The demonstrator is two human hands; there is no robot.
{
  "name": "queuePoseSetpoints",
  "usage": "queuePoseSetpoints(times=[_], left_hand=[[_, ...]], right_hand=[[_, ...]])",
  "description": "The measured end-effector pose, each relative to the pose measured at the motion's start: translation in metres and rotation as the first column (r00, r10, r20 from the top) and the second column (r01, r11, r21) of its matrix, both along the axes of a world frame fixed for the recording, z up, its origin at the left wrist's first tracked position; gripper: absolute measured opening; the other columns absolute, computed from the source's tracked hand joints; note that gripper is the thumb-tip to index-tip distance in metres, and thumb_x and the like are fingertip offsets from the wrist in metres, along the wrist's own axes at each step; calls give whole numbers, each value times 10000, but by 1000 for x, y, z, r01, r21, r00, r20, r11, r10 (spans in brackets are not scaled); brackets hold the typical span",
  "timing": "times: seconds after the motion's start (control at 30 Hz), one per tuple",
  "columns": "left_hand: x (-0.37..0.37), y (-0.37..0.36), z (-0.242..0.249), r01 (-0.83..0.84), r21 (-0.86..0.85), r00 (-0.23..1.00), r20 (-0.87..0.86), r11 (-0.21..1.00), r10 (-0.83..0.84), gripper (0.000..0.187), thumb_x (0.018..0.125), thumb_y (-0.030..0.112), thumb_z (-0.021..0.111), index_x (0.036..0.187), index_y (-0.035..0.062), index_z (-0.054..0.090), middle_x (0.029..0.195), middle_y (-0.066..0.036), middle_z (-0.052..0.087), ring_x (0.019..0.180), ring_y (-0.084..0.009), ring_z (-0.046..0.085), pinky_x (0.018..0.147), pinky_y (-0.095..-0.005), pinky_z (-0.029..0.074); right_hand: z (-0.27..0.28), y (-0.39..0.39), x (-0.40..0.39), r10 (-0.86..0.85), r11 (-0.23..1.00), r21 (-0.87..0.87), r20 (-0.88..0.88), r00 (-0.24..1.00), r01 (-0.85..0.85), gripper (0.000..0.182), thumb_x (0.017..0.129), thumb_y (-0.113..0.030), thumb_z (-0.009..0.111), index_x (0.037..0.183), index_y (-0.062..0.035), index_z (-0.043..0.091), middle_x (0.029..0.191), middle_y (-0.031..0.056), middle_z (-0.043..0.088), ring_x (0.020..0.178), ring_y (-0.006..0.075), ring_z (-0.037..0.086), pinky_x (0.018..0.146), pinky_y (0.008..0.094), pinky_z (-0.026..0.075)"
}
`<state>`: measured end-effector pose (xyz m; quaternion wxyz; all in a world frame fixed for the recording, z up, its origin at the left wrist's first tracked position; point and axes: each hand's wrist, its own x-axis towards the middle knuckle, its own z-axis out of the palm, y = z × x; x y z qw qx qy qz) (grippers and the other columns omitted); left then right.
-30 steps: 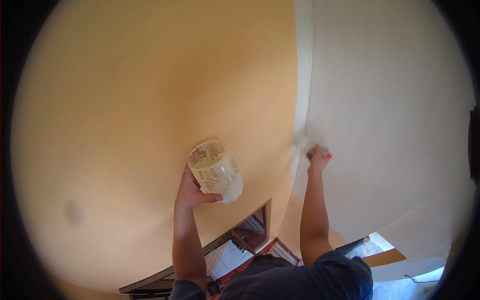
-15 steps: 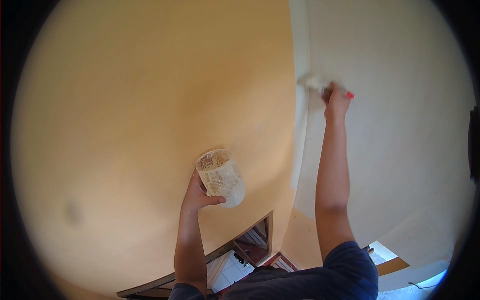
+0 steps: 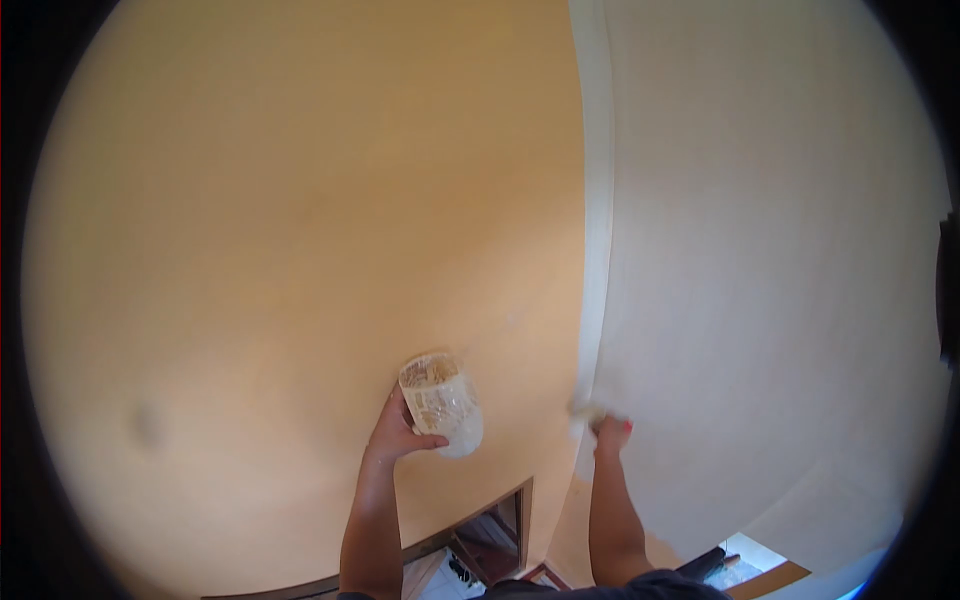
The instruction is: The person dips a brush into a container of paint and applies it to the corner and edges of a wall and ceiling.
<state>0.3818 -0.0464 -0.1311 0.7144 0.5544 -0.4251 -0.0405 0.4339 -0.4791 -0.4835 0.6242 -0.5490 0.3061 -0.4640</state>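
My left hand [image 3: 394,434] is wrapped round a translucent plastic tub [image 3: 448,408], its thumb across the lower side. White paint streaks the tub's walls, and its open mouth tilts up and away from me. In my right hand [image 3: 608,436] is a paintbrush [image 3: 588,411], blurred by motion, with a red handle end. The bristles are at the inner corner, where a pale painted strip [image 3: 597,220] runs down between the yellow-orange wall [image 3: 330,200] and the off-white wall [image 3: 770,230]. Whether the bristles touch the wall is too blurred to tell.
Below my arms is a dark-framed opening [image 3: 490,535] in the yellow-orange wall, with pale tiles beyond. At the lower right is a bright opening [image 3: 745,562] with a brown edge. A dark object [image 3: 947,290] juts in at the right edge.
My right hand has brought the paintbrush a long way down along the corner, and the pale strip now shows above it. The tub in my left hand sits slightly lower in view.
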Motion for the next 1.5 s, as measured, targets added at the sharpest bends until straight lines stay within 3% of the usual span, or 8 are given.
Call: queuePoseSetpoints(times=[0.07, 0.1, 0.3, 0.43, 0.6, 0.9, 1.2, 1.5], left_hand=[[-3, 1, 0, -4, 5, 999, -41, 1000, 4, 972, 474, 52, 837, 1277, 33, 288, 1203, -86, 464, 1123, -200, 460, 926, -361, 398], [-1, 1, -1, -2, 9, 1000, -31, 1000, 2, 971, 472, 48, 835, 1277, 35, 293, 1203, -80, 465, 1123, -198, 460, 925, -359, 399], [-8, 2, 15, 13, 78, 997, -81, 997, -7, 991, 460, 72, 846, 1282, 36, 292, 1218, -72, 456, 1138, -200, 440, 943, -364, 372], [-17, 5, 12, 18, 72, 961, -276, 997, 2, 1008, 438, 107, 865, 1270, 27, 301, 1208, -95, 464, 1123, -205, 453, 939, -366, 377], [-29, 3, 31, 5, 123, 906, -421, 992, 48, 1007, 415, 127, 877, 1244, 10, 317, 1179, -114, 487, 1084, -221, 490, 917, -367, 404], [-34, 9, 13, -99, 174, 925, -347, 980, 155, 1026, 394, 139, 882, 1241, -1, 318, 1178, -120, 492, 1098, -222, 480, 925, -367, 392], [-36, 6, 18, -93, 137, 906, -400, 986, 141, 1043, 413, 155, 873, 1263, -13, 293, 1189, -126, 480, 1105, -227, 474, 934, -360, 378], [-55, 25, -24, -121, 271, 873, -428, 955, 232, 916, 442, 141, 853, 1195, -43, 365, 1109, -150, 529, 1012, -254, 546, 859, -382, 457]], right_hand=[[5, 40, -75, 190, 834, 449, 312, 931, -321, 98, 770, -156, 515, 796, -80, 459, 713, 55, 531, 627, 165, 557, 445, 299, 470], [-10, 52, -90, 56, 930, 368, -82, 995, -22, 87, 763, -116, 519, 812, -69, 466, 756, 67, 539, 633, 178, 561, 459, 301, 487], [-10, 114, -154, 119, 806, 591, -114, 986, -29, 229, 760, -52, 534, 976, -63, 463, 832, 80, 549, 677, 207, 573, 465, 292, 488], [121, 129, -129, 213, 936, -225, -254, 944, -271, 89, 775, -86, 580, 814, -55, 507, 720, 47, 550, 661, 139, 546, 513, 281, 440], [313, 136, -80, 299, 457, -855, -112, 948, -245, 122, 716, -26, 649, 818, -48, 586, 776, 104, 605, 637, 259, 589, 558, 312, 490], [398, 143, -55, 396, 277, -945, -51, 917, -172, 135, 683, 40, 658, 780, -10, 577, 804, 124, 624, 693, 235, 628, 576, 285, 509], [409, 151, -67, 505, 441, -816, -118, 855, -373, 122, 715, 6, 649, 823, -7, 593, 792, 125, 620, 696, 247, 619, 615, 289, 496], [364, 172, -88, 597, 259, -574, -537, 596, -777, 191, 800, -226, 585, 936, -93, 579, 878, 92, 613, 743, 289, 602, 640, 352, 492]])
